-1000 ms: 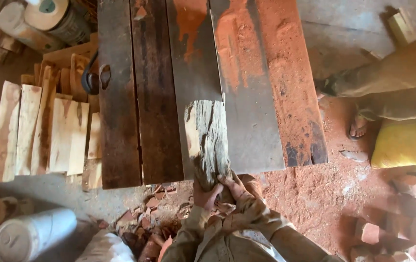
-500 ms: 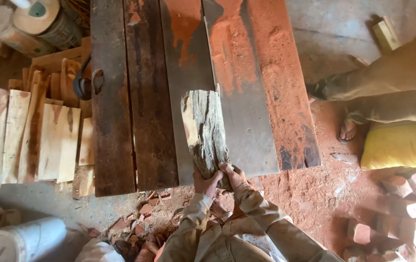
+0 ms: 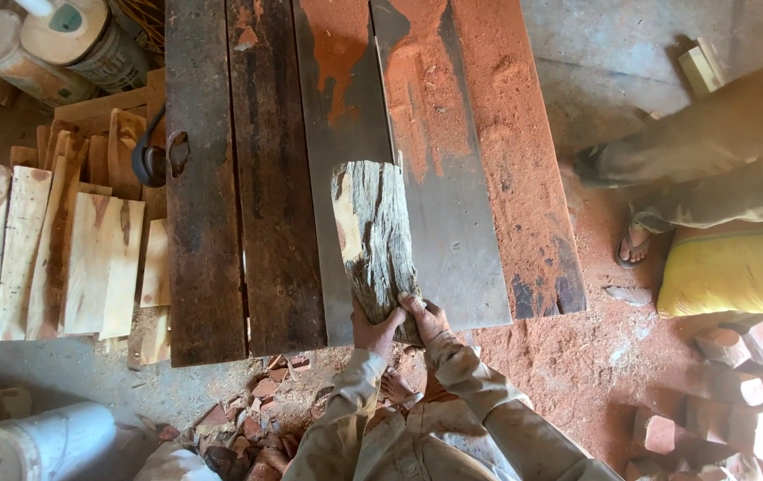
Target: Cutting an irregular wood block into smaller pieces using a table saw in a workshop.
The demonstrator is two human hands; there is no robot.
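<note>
A rough log (image 3: pixel 372 236) with grey, weathered bark and one pale cut face lies lengthwise on the metal top of a saw table (image 3: pixel 452 258), near the table's 6 o'clock edge and pointing toward 12 o'clock. Both hands are clamped on its near end: the left hand (image 3: pixel 372 325) cups the end from 7 o'clock, and the right hand (image 3: pixel 424 319) presses against it from 5 o'clock, fingers wrapped on the bark.

The table is made of 2 grey steel plates with a thin slot between them, flanked at 9 o'clock by 2 dark wooden planks (image 3: pixel 239 196). Red sawdust (image 3: pixel 506 160) coats the plates and the strip at 3 o'clock. A dark metal ring (image 3: pixel 176 151) sits on the outer plank.

At 9 o'clock, beyond the table, pale sawn boards (image 3: pixel 61 258) lie side by side on the ground. At 11 o'clock stand 2 round tins (image 3: pixel 69 40). A white plastic container (image 3: pixel 34 441) lies at 7 o'clock. Broken red wood chips (image 3: pixel 257 419) litter the concrete floor under the table's near edge.

At 3 o'clock another person's legs (image 3: pixel 711 160) stand on the sawdust-covered floor, one sandalled foot (image 3: pixel 635 245) showing, just beside a yellow sack (image 3: pixel 738 272). Reddish wood blocks (image 3: pixel 738 383) are heaped at 4 o'clock.
</note>
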